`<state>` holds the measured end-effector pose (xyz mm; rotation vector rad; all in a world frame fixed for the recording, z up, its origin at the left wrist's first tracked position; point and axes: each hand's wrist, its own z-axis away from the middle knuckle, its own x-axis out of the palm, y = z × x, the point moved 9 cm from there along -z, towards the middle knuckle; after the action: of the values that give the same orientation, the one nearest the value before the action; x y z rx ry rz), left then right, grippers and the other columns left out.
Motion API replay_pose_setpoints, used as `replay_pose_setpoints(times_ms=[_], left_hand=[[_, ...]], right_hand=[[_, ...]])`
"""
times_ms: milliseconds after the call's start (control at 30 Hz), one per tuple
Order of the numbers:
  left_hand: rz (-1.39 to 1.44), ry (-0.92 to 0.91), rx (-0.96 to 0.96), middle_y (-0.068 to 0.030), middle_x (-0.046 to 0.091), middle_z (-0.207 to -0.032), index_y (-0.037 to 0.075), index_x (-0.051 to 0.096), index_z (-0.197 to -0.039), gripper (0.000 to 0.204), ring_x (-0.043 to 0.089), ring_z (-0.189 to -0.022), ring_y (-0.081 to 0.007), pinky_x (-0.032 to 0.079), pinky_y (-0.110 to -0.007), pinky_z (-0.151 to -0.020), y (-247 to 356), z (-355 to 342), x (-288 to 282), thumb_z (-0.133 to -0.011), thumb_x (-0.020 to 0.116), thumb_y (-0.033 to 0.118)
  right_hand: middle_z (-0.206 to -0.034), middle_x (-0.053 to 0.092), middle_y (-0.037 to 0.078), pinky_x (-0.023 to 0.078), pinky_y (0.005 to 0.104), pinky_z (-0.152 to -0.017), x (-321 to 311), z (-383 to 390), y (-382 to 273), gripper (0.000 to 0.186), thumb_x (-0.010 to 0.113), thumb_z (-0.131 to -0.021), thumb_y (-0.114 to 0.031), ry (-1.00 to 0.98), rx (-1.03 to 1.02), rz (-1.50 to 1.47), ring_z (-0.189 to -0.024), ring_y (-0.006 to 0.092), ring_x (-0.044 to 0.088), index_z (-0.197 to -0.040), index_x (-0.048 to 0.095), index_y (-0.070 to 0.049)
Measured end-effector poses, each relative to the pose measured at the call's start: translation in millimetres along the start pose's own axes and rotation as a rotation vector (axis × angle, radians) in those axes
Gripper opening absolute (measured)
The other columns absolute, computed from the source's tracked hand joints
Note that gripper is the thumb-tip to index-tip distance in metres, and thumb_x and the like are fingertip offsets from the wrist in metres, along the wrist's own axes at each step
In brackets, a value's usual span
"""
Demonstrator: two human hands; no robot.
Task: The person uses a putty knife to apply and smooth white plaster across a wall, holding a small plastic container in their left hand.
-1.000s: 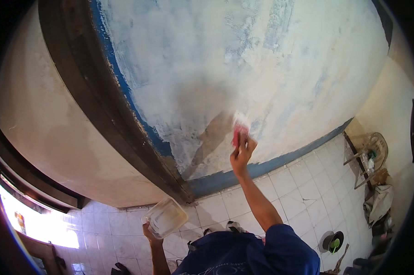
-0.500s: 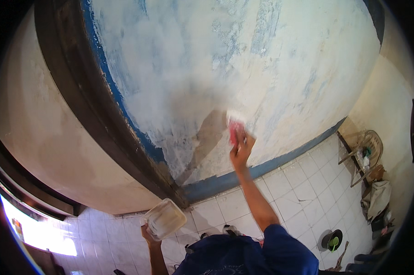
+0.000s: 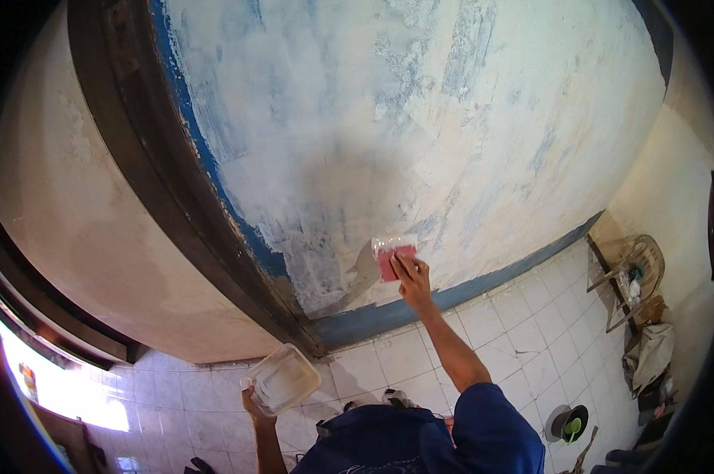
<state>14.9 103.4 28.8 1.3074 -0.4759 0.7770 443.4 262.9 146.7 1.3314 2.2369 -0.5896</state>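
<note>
Head view, the sole view: the wall carries a pale, streaky coat over blue across most of its breadth, as it appears to me in the room. The right hand is closed, thumb and fingers pinching a flat red spreader whose upper edge bears a band of white paste; the spreader stands at the lower part of the wall, though I cannot tell whether its edge meets the surface. The left hand grips the left side of a shallow translucent tub, held tilted above the tiled floor; pale matter shows inside, its depth unreadable. Judged by cover alone, the coating looks well advanced but uneven: the right and central areas are the palest, whereas blue shows through in streaks and rough patches at the upper middle and the lower left. A blue edging strip beside the dark frame and a blue band along the wall's foot are largely uncoated; whether these borders count as unfinished cannot be told. A dark bucket with a green utensil stands apart at lower right.
</note>
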Motion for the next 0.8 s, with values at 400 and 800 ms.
replay_pose_setpoints(times_ms=[400, 800], left_hand=[[-0.052, 0.051, 0.020, -0.0183, 0.054, -0.128, 0.001, 0.047, -0.132, 0.067, 0.055, -0.116, -0.0337, 0.045, -0.046, -0.098, -1.1, -5.7, 1.6, -0.078, 0.049, 0.041], [0.024, 0.070, 0.015, -0.0185, 0.057, -0.125, -0.001, 0.047, -0.131, 0.067, 0.057, -0.112, -0.0346, 0.046, -0.043, -0.098, 7.4, 4.6, -24.0, -0.078, 0.051, 0.039]], right_hand=[[-0.146, 0.036, 0.012, 0.035, 0.0430, -0.093, 20.5, -56.3, -12.9, 0.079, 0.056, -0.062, 0.017, 0.414, 0.356, 0.030, -0.117, 0.0335, 0.042, -0.137, 0.049, -0.006], [-0.139, 0.041, 0.017, 0.033, 0.0456, -0.096, -14.7, -47.0, -14.1, 0.073, 0.047, -0.065, 0.015, 0.585, 0.475, -0.175, -0.111, 0.0362, 0.041, -0.136, 0.051, -0.004]])
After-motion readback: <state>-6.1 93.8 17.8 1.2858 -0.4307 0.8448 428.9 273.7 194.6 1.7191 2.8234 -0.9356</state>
